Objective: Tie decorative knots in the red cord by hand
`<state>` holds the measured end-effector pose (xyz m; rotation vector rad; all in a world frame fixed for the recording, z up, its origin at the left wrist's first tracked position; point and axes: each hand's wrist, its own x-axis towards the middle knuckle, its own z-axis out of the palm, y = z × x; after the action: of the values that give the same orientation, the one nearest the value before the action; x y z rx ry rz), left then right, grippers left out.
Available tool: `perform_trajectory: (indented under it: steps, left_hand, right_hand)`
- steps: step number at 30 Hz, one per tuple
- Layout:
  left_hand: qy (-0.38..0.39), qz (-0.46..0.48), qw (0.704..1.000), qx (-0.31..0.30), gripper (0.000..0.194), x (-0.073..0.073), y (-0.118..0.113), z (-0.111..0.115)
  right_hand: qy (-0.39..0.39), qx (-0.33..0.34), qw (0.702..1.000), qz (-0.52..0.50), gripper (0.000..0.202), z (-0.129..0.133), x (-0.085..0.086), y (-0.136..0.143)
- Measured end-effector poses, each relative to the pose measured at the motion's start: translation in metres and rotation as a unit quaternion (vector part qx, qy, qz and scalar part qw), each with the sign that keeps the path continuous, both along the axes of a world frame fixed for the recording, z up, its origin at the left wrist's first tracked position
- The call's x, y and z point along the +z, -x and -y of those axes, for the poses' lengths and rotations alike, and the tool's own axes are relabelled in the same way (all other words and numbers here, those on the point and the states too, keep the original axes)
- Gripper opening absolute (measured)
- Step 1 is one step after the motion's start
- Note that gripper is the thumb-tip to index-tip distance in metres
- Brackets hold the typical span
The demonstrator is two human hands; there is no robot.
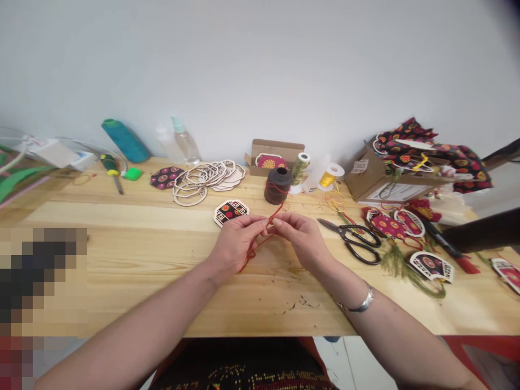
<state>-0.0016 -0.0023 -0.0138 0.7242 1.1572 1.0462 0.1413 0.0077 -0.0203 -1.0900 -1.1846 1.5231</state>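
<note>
A thin red cord (251, 253) runs between my two hands above the middle of the wooden table. My left hand (239, 238) pinches it with thumb and index finger, and a loose length dangles below. Close beside, my right hand (300, 235) also pinches the cord, fingertips nearly touching those of the left. An octagonal patterned piece with a white frame (231, 211) lies just behind my left hand. Behind the hands stands a dark spool (278, 185) with red cord wound around it. Black-handled scissors (353, 235) lie to the right of my right hand.
White cut-out frames (207, 179) and a dark patterned piece (166, 177) lie behind left. A small open box (277, 146), thread spools and bottles stand by the wall. At right are a cardboard box (377, 176) with fabric, tasselled ornaments (430, 266) and a dark pole. A screwdriver (111, 170) lies left.
</note>
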Motion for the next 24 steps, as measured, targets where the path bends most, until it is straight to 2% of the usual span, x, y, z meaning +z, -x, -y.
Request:
perform_trajectory:
  steps: [4, 12, 15, 24]
  left_hand:
    - [-0.014, -0.030, 0.999, -0.024, 0.023, -0.003, -0.001, 0.002]
    - [-0.045, -0.052, 0.994, -0.086, 0.020, -0.008, -0.001, 0.003]
    - [-0.037, -0.051, 0.995, -0.083, 0.019, -0.008, -0.001, 0.003]
    - [0.004, -0.029, 0.999, -0.040, 0.019, -0.004, -0.002, 0.000]
  right_hand:
    - [0.042, -0.015, 0.998, -0.038, 0.029, 0.003, 0.004, 0.001]
    - [0.052, -0.027, 0.998, -0.037, 0.027, 0.002, 0.004, 0.002]
    - [0.050, -0.025, 0.998, -0.011, 0.028, 0.000, 0.003, 0.000]
    - [0.071, 0.050, 0.996, 0.002, 0.039, -0.001, 0.010, -0.004]
